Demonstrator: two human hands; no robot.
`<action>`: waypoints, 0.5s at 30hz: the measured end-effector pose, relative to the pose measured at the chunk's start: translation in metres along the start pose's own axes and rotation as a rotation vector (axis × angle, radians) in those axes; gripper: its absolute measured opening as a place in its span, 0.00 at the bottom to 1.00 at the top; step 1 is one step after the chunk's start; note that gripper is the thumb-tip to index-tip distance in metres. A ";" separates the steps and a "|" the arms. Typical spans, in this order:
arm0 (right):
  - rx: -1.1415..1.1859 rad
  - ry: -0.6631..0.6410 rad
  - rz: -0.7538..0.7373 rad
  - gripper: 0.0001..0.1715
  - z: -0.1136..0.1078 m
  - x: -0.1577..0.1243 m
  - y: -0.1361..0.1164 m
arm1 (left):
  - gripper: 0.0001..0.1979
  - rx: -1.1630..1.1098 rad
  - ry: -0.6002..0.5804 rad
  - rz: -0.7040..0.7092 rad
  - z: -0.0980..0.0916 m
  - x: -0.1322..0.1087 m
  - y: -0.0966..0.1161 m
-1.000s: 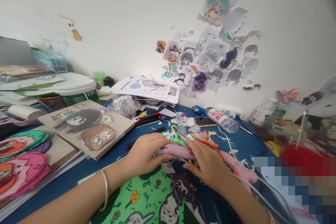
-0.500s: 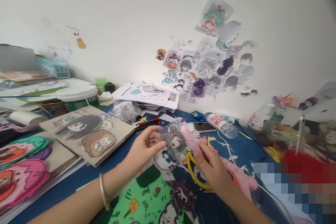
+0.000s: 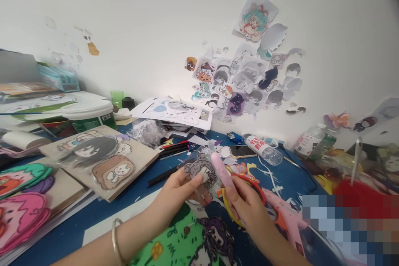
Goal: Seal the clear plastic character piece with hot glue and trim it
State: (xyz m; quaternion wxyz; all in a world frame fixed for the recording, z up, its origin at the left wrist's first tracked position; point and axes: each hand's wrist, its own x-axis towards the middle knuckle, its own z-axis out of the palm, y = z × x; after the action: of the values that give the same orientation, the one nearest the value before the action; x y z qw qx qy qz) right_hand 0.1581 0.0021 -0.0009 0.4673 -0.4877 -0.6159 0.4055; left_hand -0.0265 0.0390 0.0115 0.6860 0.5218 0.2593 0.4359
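Note:
My left hand (image 3: 181, 193) pinches a small grey-haired cartoon cut-out (image 3: 201, 171) covered in clear film, thumb on its face. My right hand (image 3: 246, 205) is wrapped round a pink pen-like tool (image 3: 222, 169) that points up and left, its tip right beside the cut-out. Both hands hover over the blue table (image 3: 146, 193). A silver bangle (image 3: 116, 243) sits on my left wrist. Below the hands lies a green illustrated sheet (image 3: 174, 243) with small cartoon faces.
A pink glue gun (image 3: 288, 218) and yellow-red scissors (image 3: 246, 183) lie by my right hand. Boards with cartoon figures (image 3: 99, 158) are at the left, a white tub (image 3: 89, 114) behind them. A phone (image 3: 241, 151), bottles (image 3: 263, 147), pens (image 3: 174, 149) and paper scraps litter the back. Drawings cover the wall.
One second ago both hands were pressed on the pink tool near the table. They lifted it, my left hand took the cut-out, and hands and cut-out have since dropped slightly closer together.

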 end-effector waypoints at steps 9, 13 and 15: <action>0.247 0.042 0.027 0.25 -0.003 -0.001 -0.013 | 0.17 0.028 -0.059 -0.053 0.003 -0.005 0.005; 0.192 0.005 0.030 0.27 -0.001 0.000 -0.004 | 0.20 0.106 -0.058 -0.057 0.005 -0.005 -0.001; 0.136 -0.041 0.035 0.25 0.002 0.000 0.003 | 0.22 0.126 -0.070 -0.062 0.007 -0.005 -0.003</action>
State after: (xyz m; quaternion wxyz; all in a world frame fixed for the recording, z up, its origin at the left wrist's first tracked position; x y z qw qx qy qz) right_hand 0.1569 0.0025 -0.0040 0.4793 -0.4573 -0.5877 0.4644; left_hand -0.0224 0.0312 0.0103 0.6737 0.5704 0.2781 0.3787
